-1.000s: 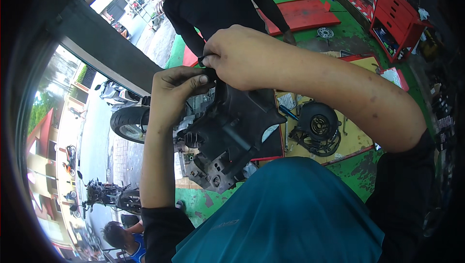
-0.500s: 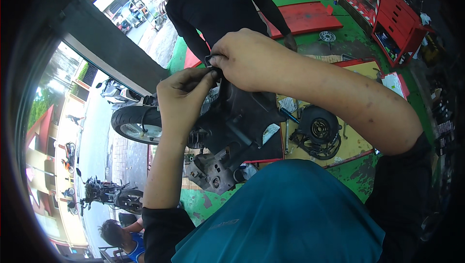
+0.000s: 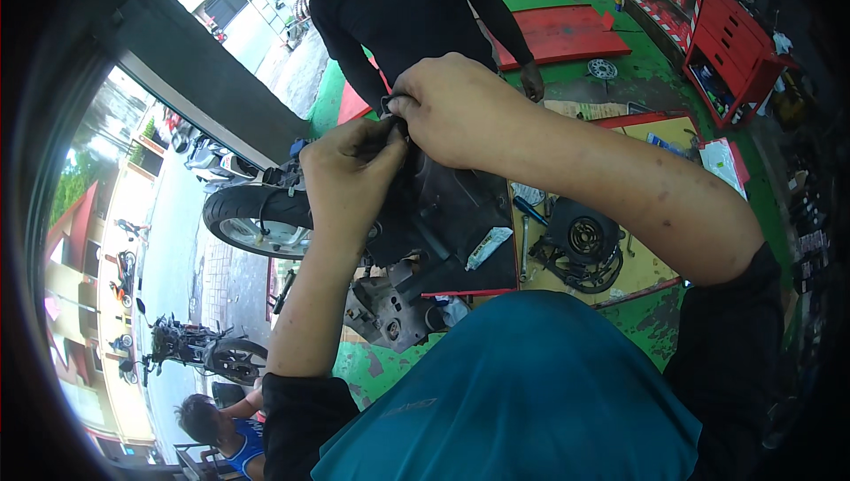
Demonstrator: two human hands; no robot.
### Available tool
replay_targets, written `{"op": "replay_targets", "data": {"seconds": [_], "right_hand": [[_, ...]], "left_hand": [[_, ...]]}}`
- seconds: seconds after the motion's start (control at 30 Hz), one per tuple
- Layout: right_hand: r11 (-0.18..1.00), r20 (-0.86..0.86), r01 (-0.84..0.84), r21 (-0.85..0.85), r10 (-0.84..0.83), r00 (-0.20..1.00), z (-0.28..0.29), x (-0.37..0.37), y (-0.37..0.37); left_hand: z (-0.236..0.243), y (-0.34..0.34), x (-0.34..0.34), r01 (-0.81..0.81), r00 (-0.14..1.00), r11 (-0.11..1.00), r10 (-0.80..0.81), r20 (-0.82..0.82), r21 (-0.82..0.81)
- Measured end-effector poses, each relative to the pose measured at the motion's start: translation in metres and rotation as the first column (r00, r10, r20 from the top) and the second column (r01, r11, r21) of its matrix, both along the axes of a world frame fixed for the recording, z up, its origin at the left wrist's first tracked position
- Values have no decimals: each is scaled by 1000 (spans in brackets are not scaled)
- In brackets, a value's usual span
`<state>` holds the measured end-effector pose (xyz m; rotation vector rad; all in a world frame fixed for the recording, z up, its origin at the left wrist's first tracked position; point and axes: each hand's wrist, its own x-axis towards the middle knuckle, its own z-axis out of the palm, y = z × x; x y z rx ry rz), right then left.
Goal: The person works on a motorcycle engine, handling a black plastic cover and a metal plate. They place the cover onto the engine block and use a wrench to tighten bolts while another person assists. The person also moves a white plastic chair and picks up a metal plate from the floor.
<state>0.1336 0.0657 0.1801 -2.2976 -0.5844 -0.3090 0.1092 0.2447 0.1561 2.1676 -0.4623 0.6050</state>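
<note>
Raised in front of me, my left hand [image 3: 352, 169] and my right hand [image 3: 452, 114] meet with fingers pinched together. Between them is a small black part [image 3: 387, 107], its kind too hidden to name; a thin dark loop of it shows by the right thumb. Just below the hands lies a large dark plastic motorcycle panel [image 3: 443, 202]. On the panel's near right part rests a white tube [image 3: 489, 248]. A grey metal engine casing [image 3: 390, 317] sits nearer to me, beneath the panel.
A black round cover with a coil [image 3: 583, 238], a blue-handled screwdriver [image 3: 529, 208] and a wrench [image 3: 524, 246] lie on the yellow work surface [image 3: 642, 264]. A co-worker in black [image 3: 407, 12] stands opposite. A motorcycle wheel [image 3: 252, 220] is at left, a red tool cabinet [image 3: 730, 47] at far right.
Both hands stay pinched together on the small black part; the left hand has shifted slightly right, closer to the right. The view has shifted a little, and the co-worker stands much as before.
</note>
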Motion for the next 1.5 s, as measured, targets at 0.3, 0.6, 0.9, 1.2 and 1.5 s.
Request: {"op": "replay_targets", "data": {"seconds": [0.3,0.6,0.9,1.2,1.5], "right_hand": [[995,69,-55,86,49,996,-2,1,-11],[946,60,-229,229,221,973,-9,-11,-19],[814,387,-396,424,232,892,-50,-42,-37],[632,656,-624,460,232,718,-72,-48,-36],[719,714,-628,297,269,646,-72,-48,-49]], "left_hand": [[-4,1,0,111,993,993,-112,38,39],[23,32,19,323,886,933,-356,-298,-155],[40,12,-28,312,944,934,-325,57,172],[46,3,-36,606,783,790,-613,-107,-97],[52,-9,-35,618,777,784,-621,-104,-65]]}}
